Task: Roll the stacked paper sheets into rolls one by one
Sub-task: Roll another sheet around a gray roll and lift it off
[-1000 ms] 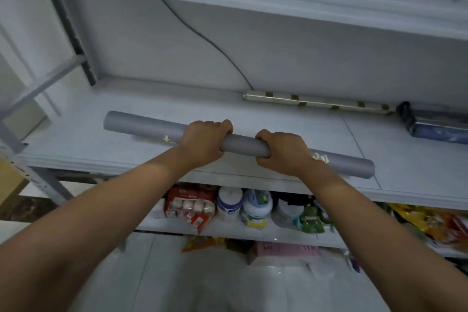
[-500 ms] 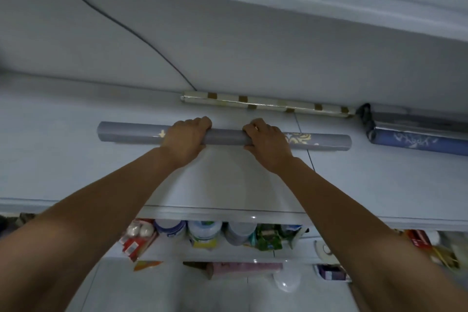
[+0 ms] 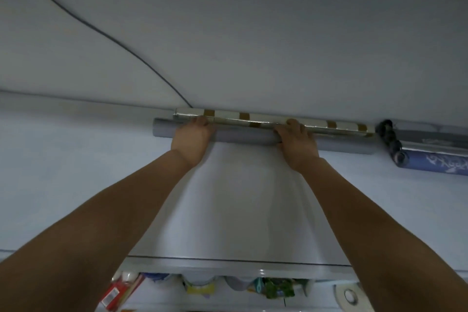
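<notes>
Grey roll (image 3: 243, 138) lies crosswise under both hands, its ends sticking out past each, at the far reach of the arms. Left hand (image 3: 191, 138) and right hand (image 3: 297, 145) sit palm-down on it, fingers curled over the top; the fingertips look to touch the taped roll (image 3: 266, 119) just beyond. The roll looks fully wound, so the step is prob. parking it. To do that well, the person should keep even pressure L & R so the ends don't telescope, and ease off slowly in case the loose edge springs.

Beyond the hands, the back wall (image 3: 253, 45) fills most of the view, w/ a cable (image 3: 101, 30) slanting down it. The shelf top (image 3: 76, 185) runs under the forearms (paler patch between them: sheet or glare, can't tell). A blue roll (image 3: 435, 163) lies outside the right hand. Packaged goods (image 3: 202, 286) sit below the elbows.
</notes>
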